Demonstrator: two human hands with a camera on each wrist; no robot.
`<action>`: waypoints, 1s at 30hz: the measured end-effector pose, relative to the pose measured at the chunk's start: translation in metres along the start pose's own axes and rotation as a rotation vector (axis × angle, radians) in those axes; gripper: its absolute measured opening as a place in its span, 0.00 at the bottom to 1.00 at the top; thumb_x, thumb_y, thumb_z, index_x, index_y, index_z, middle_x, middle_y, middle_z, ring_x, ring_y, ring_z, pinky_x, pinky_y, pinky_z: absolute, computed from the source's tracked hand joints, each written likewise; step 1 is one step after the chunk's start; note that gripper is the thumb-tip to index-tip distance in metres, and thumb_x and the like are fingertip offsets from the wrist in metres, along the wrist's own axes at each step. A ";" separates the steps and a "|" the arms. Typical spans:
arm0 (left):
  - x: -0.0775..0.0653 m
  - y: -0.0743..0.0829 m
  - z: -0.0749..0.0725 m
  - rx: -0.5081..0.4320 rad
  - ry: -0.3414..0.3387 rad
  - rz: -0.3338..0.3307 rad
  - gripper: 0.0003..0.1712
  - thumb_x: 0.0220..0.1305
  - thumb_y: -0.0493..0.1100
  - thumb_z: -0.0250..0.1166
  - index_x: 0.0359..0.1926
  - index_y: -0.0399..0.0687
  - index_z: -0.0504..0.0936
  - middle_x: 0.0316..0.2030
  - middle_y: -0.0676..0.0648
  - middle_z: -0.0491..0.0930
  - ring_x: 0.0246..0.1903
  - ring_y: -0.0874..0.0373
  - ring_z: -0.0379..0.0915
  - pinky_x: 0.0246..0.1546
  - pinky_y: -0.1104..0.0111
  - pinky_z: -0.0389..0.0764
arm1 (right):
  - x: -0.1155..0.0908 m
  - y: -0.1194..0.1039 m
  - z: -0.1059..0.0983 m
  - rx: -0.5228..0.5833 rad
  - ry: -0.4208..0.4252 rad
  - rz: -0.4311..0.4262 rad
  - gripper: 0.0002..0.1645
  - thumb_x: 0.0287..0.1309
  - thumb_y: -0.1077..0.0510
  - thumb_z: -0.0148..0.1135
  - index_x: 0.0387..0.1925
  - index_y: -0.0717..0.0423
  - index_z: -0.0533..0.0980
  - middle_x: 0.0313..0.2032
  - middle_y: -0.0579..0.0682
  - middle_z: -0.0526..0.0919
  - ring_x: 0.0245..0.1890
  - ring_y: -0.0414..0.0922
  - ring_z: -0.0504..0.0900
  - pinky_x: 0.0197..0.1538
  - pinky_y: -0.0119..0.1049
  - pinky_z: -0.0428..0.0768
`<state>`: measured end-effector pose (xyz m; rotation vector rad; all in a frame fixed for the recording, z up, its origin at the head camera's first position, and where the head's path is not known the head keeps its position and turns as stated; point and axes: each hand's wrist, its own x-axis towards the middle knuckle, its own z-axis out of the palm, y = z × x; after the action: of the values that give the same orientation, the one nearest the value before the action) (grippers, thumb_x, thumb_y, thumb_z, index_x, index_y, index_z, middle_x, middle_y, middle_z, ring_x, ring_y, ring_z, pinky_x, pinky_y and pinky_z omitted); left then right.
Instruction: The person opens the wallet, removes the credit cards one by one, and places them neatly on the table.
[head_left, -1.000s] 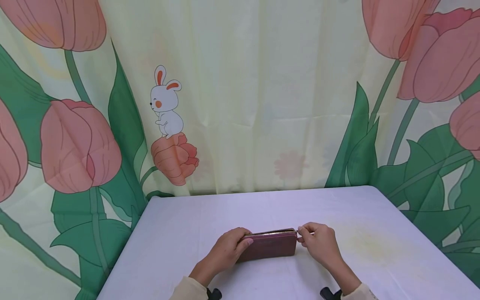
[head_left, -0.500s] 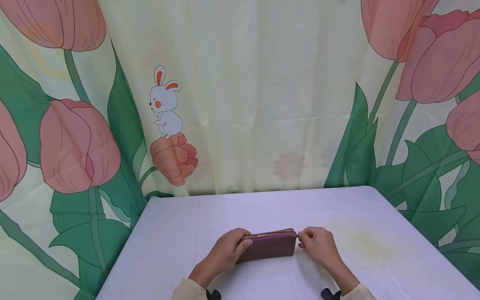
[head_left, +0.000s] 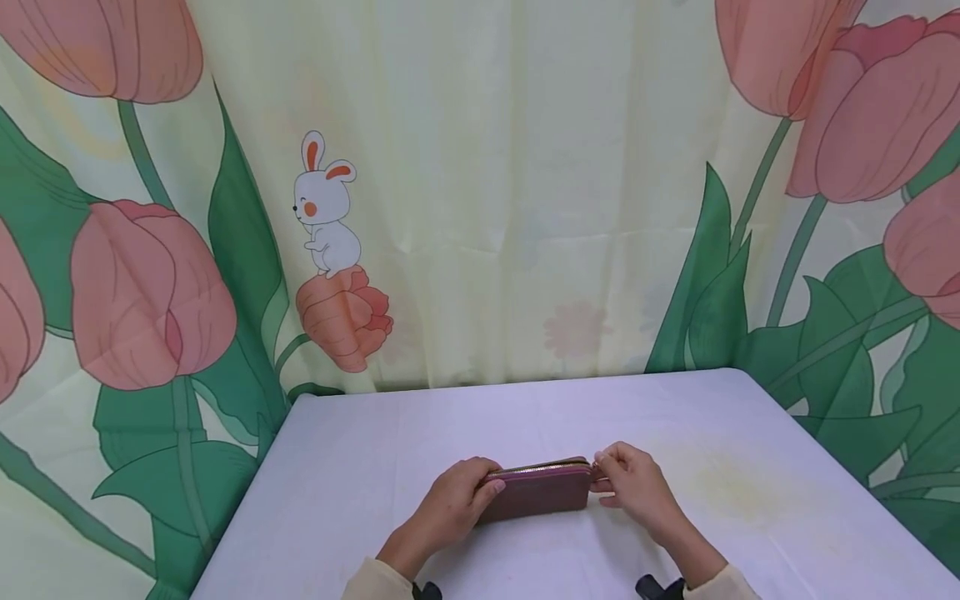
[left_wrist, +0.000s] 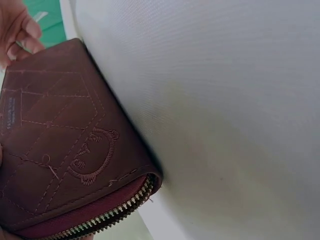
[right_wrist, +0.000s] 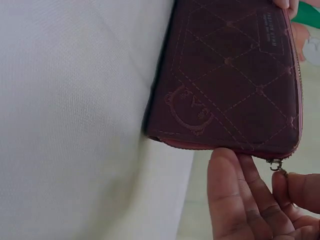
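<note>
A dark maroon zip-around wallet [head_left: 536, 492] stands on its long edge on the white-covered table, its zipper running along the top and round the ends. My left hand [head_left: 456, 500] grips its left end, thumb across the near face. At the right end, my right hand [head_left: 637, 487] pinches the small metal zipper pull [right_wrist: 278, 167] between thumb and finger. Other fingers [right_wrist: 225, 185] of that hand touch the wallet's end. Quilted stitching and an embroidered face show on the wallet [left_wrist: 60, 115] in the left wrist view, with bare zipper teeth [left_wrist: 115, 212] along its end.
The white tablecloth [head_left: 375, 433] bears a faint yellowish stain [head_left: 738, 487] to the right. Behind the table hangs a curtain [head_left: 480, 208] printed with tulips and a rabbit. Dark wrist straps with mounts show at both sleeves.
My right hand has turned slightly and risen a little at the wallet's right corner, still at the zipper pull. My left hand and the wallet stay nearly where they were.
</note>
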<state>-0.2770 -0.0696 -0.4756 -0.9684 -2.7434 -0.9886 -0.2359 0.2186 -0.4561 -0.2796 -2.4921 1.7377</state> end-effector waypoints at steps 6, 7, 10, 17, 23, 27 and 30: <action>0.001 0.002 0.000 -0.001 0.006 0.021 0.15 0.78 0.55 0.58 0.51 0.52 0.83 0.42 0.57 0.83 0.42 0.65 0.75 0.48 0.61 0.80 | 0.004 0.009 0.003 -0.144 0.019 -0.029 0.10 0.74 0.63 0.57 0.33 0.62 0.75 0.30 0.53 0.89 0.28 0.47 0.89 0.29 0.39 0.87; 0.001 0.002 0.001 -0.006 0.007 0.026 0.16 0.78 0.55 0.58 0.51 0.52 0.83 0.42 0.57 0.83 0.42 0.65 0.75 0.48 0.61 0.80 | 0.005 0.011 0.004 -0.169 0.022 -0.030 0.11 0.74 0.64 0.57 0.32 0.62 0.75 0.29 0.52 0.88 0.26 0.46 0.88 0.28 0.37 0.87; 0.002 0.002 0.002 -0.004 0.010 0.036 0.15 0.79 0.55 0.58 0.51 0.52 0.83 0.43 0.57 0.83 0.43 0.65 0.75 0.48 0.61 0.80 | 0.007 0.014 0.004 -0.206 0.032 -0.038 0.12 0.73 0.64 0.57 0.29 0.61 0.74 0.25 0.51 0.87 0.23 0.46 0.87 0.26 0.36 0.86; 0.009 0.019 0.006 0.256 0.071 0.224 0.18 0.74 0.51 0.64 0.61 0.54 0.81 0.50 0.54 0.84 0.48 0.58 0.79 0.49 0.57 0.79 | 0.007 0.017 0.000 -0.143 0.010 -0.009 0.12 0.75 0.62 0.56 0.32 0.62 0.75 0.28 0.51 0.87 0.26 0.46 0.87 0.29 0.37 0.86; 0.041 0.055 0.012 0.371 -0.081 0.314 0.18 0.74 0.52 0.65 0.62 0.59 0.82 0.58 0.53 0.80 0.52 0.58 0.79 0.50 0.62 0.81 | 0.004 0.014 -0.002 -0.027 0.014 -0.027 0.10 0.75 0.62 0.56 0.36 0.63 0.77 0.32 0.53 0.88 0.33 0.48 0.88 0.34 0.39 0.88; 0.058 0.065 0.016 0.373 -0.245 0.276 0.22 0.72 0.51 0.68 0.64 0.63 0.82 0.59 0.53 0.80 0.50 0.61 0.79 0.48 0.67 0.82 | 0.002 0.009 0.000 -0.006 -0.025 -0.031 0.10 0.77 0.62 0.55 0.36 0.63 0.75 0.35 0.54 0.89 0.34 0.49 0.89 0.36 0.42 0.88; 0.064 0.067 0.019 0.401 -0.305 0.277 0.27 0.69 0.52 0.70 0.68 0.69 0.78 0.60 0.54 0.78 0.49 0.62 0.79 0.46 0.67 0.82 | 0.000 0.005 0.000 -0.003 -0.035 -0.034 0.10 0.78 0.61 0.53 0.37 0.63 0.74 0.37 0.56 0.89 0.35 0.52 0.91 0.36 0.45 0.89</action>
<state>-0.2865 0.0161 -0.4370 -1.4577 -2.7598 -0.2499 -0.2355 0.2204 -0.4606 -0.2076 -2.5080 1.7410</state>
